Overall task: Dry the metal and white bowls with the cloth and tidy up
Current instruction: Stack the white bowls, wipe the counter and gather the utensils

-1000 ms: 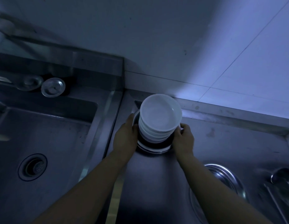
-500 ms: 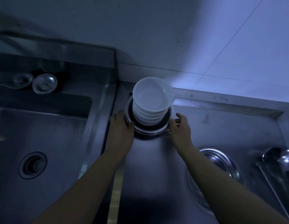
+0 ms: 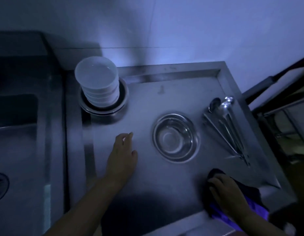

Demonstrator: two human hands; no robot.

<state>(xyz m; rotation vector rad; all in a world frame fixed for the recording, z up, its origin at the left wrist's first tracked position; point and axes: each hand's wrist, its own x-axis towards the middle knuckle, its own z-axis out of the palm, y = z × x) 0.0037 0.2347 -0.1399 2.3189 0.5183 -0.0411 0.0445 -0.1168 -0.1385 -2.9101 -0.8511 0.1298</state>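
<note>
Both hands have left the bowl stack (image 3: 98, 89): left hand (image 3: 122, 157) released, right hand (image 3: 227, 193) pressing the cloth (image 3: 250, 200).

We see bare steel counter (image 3: 144, 103) between the stack of white bowls (image 3: 98, 86) at the back left corner and the lone metal bowl (image 3: 176, 137), wide enough for a hand to pass. To the right, the ladles and spoons (image 3: 227, 126) lie close beside that bowl, narrowing the gap there, and the counter's raised rim (image 3: 171, 74) closes the back and right edges
</note>
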